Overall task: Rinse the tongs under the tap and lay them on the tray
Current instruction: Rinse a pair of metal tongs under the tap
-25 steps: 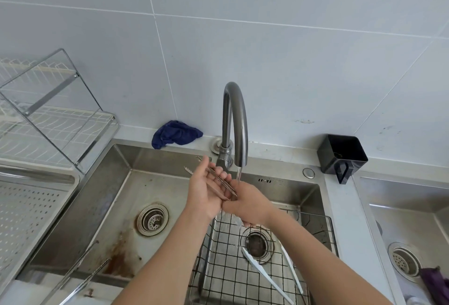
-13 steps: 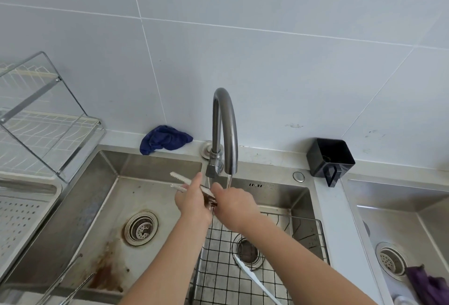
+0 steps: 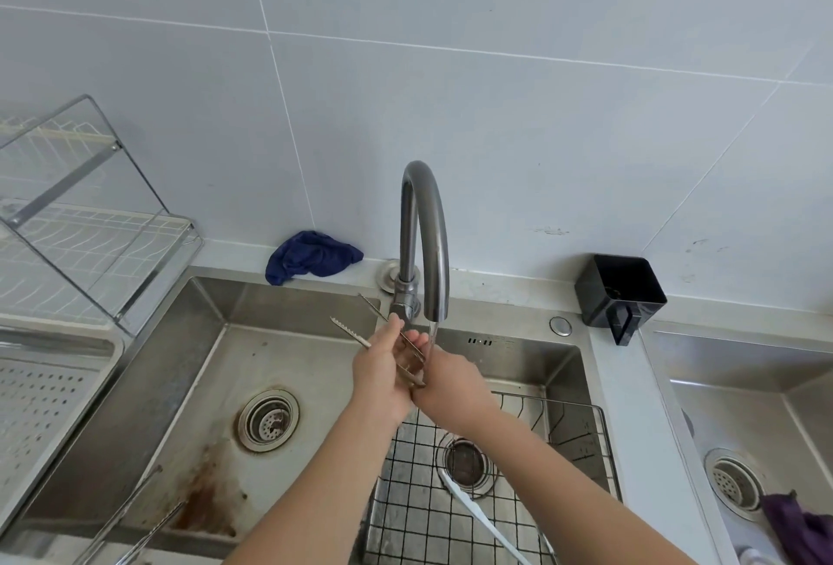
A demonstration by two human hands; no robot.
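Slim steel tongs (image 3: pixel 349 330) with toothed tips point up and left from between my hands, over the middle of the sink. My left hand (image 3: pixel 383 373) grips their arms, and my right hand (image 3: pixel 450 386) closes on the hinge end. A thin stream of water runs from the curved tap (image 3: pixel 426 240) onto my right hand and the tongs. A perforated steel tray (image 3: pixel 40 411) lies at the left edge, apart from the hands.
A wire basket (image 3: pixel 563 425) sits in the sink's right half with white tongs (image 3: pixel 478 515) in it. More metal tongs (image 3: pixel 130 524) lean at the sink's front left. A dish rack (image 3: pixel 90 226), blue cloth (image 3: pixel 311 256), black cup (image 3: pixel 620 289) and second sink (image 3: pixel 743 429) surround it.
The tongs' tips have swung upward and back toward the tap base while both hands stay clasped under the stream. The camera has shifted slightly.
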